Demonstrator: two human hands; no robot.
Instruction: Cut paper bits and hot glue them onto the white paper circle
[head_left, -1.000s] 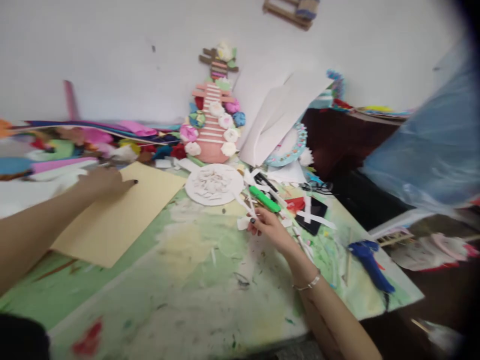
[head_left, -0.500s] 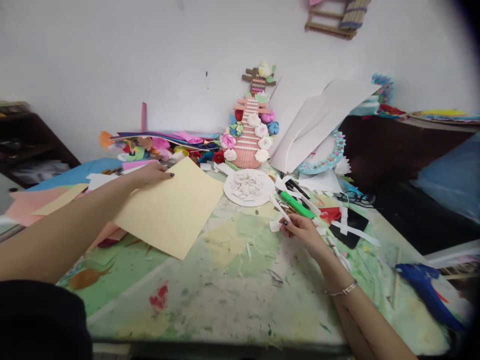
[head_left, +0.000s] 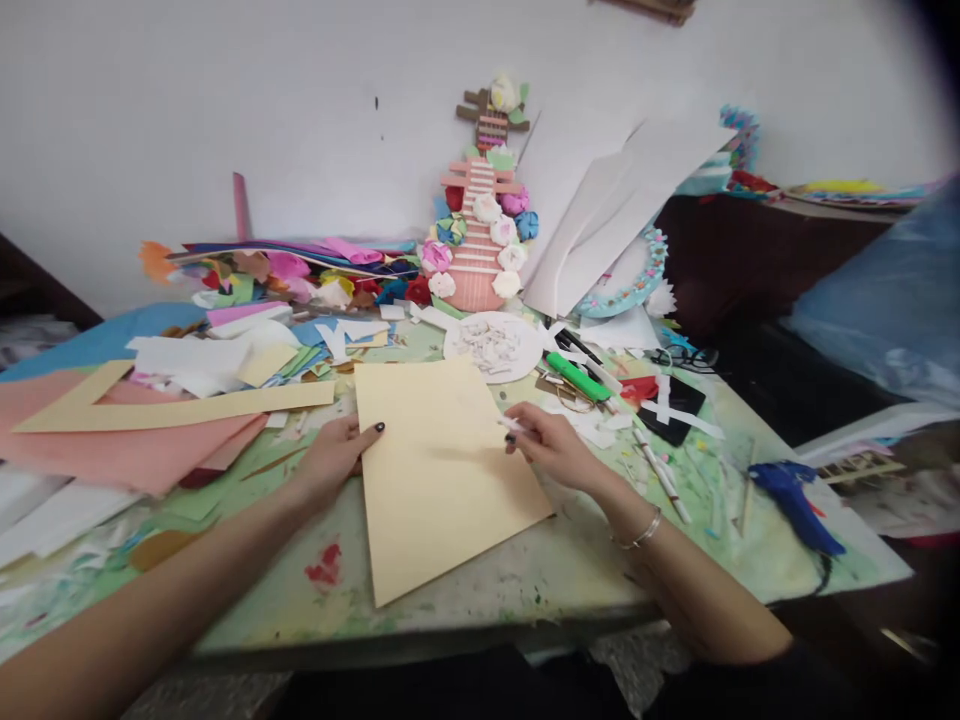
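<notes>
A pale yellow sheet of card (head_left: pixel 435 500) lies on the table in front of me, slightly turned. My left hand (head_left: pixel 337 455) grips its left edge, the thumb on top and the fingers partly hidden. Over the sheet's right side is my right hand (head_left: pixel 551 445), closed in a pinch around a thin white pen-like stick (head_left: pixel 510 424); only its front end shows. Just beyond the sheet sits a white paper plate (head_left: pixel 457 372) filled with small white paper pieces (head_left: pixel 491 345).
A green cutter (head_left: pixel 577 376), a black tablet-like object (head_left: pixel 679 430) and a blue glue gun (head_left: pixel 787 490) lie to the right. Coloured paper (head_left: pixel 150 440) and offcuts cover the left. A pink flower-decorated lute model (head_left: pixel 478 270) leans on the wall.
The yellow card has come right and nearer to me, with my left hand now at its left edge. My right hand has moved left from beside the cutter, carrying the white stick over the card.
</notes>
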